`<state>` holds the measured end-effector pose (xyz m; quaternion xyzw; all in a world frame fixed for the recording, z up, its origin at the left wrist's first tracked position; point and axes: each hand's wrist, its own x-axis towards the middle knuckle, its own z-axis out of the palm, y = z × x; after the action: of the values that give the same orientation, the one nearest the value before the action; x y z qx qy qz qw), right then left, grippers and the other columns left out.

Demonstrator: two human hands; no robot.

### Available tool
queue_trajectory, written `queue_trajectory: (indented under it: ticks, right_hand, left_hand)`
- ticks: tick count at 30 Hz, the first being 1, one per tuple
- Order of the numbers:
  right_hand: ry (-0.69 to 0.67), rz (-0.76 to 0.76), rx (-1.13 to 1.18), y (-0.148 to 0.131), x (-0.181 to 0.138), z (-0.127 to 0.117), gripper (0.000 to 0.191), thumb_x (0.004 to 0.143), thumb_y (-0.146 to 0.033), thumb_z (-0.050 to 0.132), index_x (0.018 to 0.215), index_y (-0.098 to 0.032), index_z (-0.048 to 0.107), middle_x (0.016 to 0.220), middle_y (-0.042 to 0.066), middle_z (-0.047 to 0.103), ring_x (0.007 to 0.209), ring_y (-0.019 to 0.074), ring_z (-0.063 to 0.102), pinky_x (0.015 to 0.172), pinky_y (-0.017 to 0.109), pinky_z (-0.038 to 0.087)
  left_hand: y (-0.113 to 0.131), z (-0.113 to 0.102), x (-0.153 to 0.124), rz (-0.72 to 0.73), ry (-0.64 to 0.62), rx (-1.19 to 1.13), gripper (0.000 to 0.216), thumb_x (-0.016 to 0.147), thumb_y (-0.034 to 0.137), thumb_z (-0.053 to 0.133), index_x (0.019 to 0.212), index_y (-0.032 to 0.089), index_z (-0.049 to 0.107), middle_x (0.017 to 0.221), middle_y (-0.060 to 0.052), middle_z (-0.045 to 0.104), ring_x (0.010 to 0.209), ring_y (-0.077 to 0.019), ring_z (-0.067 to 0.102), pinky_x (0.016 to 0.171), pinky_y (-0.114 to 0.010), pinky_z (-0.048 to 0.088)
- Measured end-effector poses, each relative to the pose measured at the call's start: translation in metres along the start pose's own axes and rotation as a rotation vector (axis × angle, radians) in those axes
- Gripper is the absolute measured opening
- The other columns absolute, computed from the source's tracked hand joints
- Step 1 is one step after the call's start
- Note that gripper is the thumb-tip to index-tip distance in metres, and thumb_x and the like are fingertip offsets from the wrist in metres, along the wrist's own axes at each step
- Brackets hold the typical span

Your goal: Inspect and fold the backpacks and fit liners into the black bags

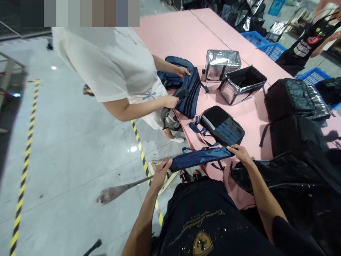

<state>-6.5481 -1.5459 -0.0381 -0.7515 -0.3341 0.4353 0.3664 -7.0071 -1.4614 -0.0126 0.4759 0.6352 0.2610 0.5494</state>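
Note:
I hold a long navy-blue fabric panel stretched between both hands at the near edge of the pink table. My left hand is closed on its left end, out past the table edge. My right hand is closed on its right end, beside a pile of black bags. Just beyond the panel lies a black and blue bag piece with loose blue straps.
A person in a white shirt stands at the left of the table handling a navy bag. Silver insulated liners and black bags lie further back. Blue crates stand behind. A yellow-black floor stripe runs below.

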Motion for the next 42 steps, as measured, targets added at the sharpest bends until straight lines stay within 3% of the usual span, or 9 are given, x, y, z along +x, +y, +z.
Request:
queue_trajectory:
  ticks: [7, 13, 17, 22, 24, 27, 30, 36, 42]
  right_hand:
    - [-0.080, -0.007, -0.089, 0.026, -0.012, 0.000, 0.052, 0.083, -0.075, 0.080, 0.088, -0.023, 0.084, 0.095, 0.006, 0.081, 0.094, 0.0271, 0.071, 0.087, 0.037, 0.056]
    - [-0.356, -0.212, -0.431, -0.009, -0.008, 0.013, 0.047, 0.085, -0.063, 0.089, 0.121, -0.033, 0.085, 0.123, 0.005, 0.085, 0.113, 0.0331, 0.076, 0.100, 0.043, 0.055]
    - [-0.463, -0.370, -0.609, -0.037, 0.010, 0.031, 0.026, 0.088, -0.042, 0.089, 0.112, -0.034, 0.083, 0.113, 0.002, 0.084, 0.100, 0.0276, 0.076, 0.086, 0.034, 0.051]
    - [-0.158, -0.521, -0.751, -0.061, 0.037, 0.036, 0.018, 0.104, -0.034, 0.071, 0.121, -0.032, 0.080, 0.116, 0.004, 0.082, 0.101, 0.0255, 0.073, 0.076, 0.032, 0.044]
    - [-0.045, -0.597, -0.804, -0.065, 0.036, 0.037, 0.028, 0.111, -0.036, 0.062, 0.132, -0.032, 0.080, 0.117, 0.008, 0.080, 0.107, 0.0262, 0.071, 0.076, 0.032, 0.045]
    - [0.030, -0.695, -0.875, -0.063, 0.023, 0.038, 0.044, 0.117, -0.029, 0.045, 0.147, -0.033, 0.078, 0.102, 0.012, 0.076, 0.101, 0.0256, 0.068, 0.075, 0.033, 0.045]
    - [0.009, -0.719, -0.830, -0.060, 0.008, 0.035, 0.050, 0.118, -0.026, 0.040, 0.152, -0.034, 0.076, 0.091, 0.011, 0.074, 0.092, 0.0239, 0.067, 0.078, 0.033, 0.047]
    - [-0.082, -0.642, -0.672, -0.069, -0.004, 0.025, 0.058, 0.102, -0.071, 0.073, 0.140, -0.029, 0.084, 0.090, 0.010, 0.076, 0.097, 0.0261, 0.072, 0.088, 0.032, 0.053]
    - [-0.098, -0.772, -0.818, -0.054, -0.004, 0.020, 0.035, 0.112, -0.038, 0.059, 0.137, -0.032, 0.083, 0.105, 0.008, 0.084, 0.097, 0.0245, 0.079, 0.077, 0.033, 0.053]
  left_hand:
    - [-0.021, 0.013, -0.006, -0.026, -0.011, -0.010, 0.060, 0.086, 0.080, 0.076, 0.080, 0.020, 0.072, 0.081, 0.000, 0.065, 0.085, -0.0209, 0.056, 0.080, -0.030, 0.045]
    - [-0.012, 0.020, 0.005, 0.009, 0.007, 0.012, 0.056, 0.094, 0.075, 0.070, 0.080, 0.022, 0.070, 0.081, 0.000, 0.065, 0.084, -0.0204, 0.055, 0.078, -0.030, 0.043]
    - [0.010, 0.016, 0.018, 0.058, -0.048, 0.029, 0.059, 0.090, 0.077, 0.073, 0.070, 0.023, 0.060, 0.068, 0.003, 0.053, 0.072, -0.0179, 0.047, 0.069, -0.029, 0.039]
    - [0.050, 0.008, 0.025, 0.124, -0.426, 0.193, 0.047, 0.070, 0.060, 0.095, 0.094, 0.022, 0.081, 0.084, -0.004, 0.075, 0.078, -0.0253, 0.065, 0.069, -0.033, 0.048]
    - [0.061, 0.010, 0.029, 0.259, -0.329, 0.326, 0.035, 0.078, 0.053, 0.089, 0.095, 0.024, 0.081, 0.085, -0.004, 0.077, 0.079, -0.0260, 0.066, 0.071, -0.033, 0.048]
    - [0.069, 0.013, 0.039, 0.453, 0.110, 0.441, 0.012, 0.086, 0.037, 0.071, 0.089, 0.026, 0.074, 0.085, -0.002, 0.076, 0.078, -0.0235, 0.066, 0.076, -0.033, 0.046]
    - [0.069, 0.007, 0.047, 0.522, 0.321, 0.542, 0.018, 0.083, 0.022, 0.063, 0.096, 0.026, 0.075, 0.092, -0.003, 0.079, 0.086, -0.0253, 0.071, 0.075, -0.032, 0.043]
    - [0.058, -0.011, 0.046, 0.577, 0.340, 0.644, 0.042, 0.081, 0.017, 0.063, 0.118, 0.026, 0.080, 0.099, -0.007, 0.083, 0.098, -0.0302, 0.076, 0.080, -0.034, 0.048]
    - [0.045, -0.009, 0.026, 0.516, 0.171, 0.652, 0.055, 0.077, 0.010, 0.060, 0.124, 0.029, 0.080, 0.105, -0.006, 0.086, 0.096, -0.0301, 0.080, 0.083, -0.035, 0.055]
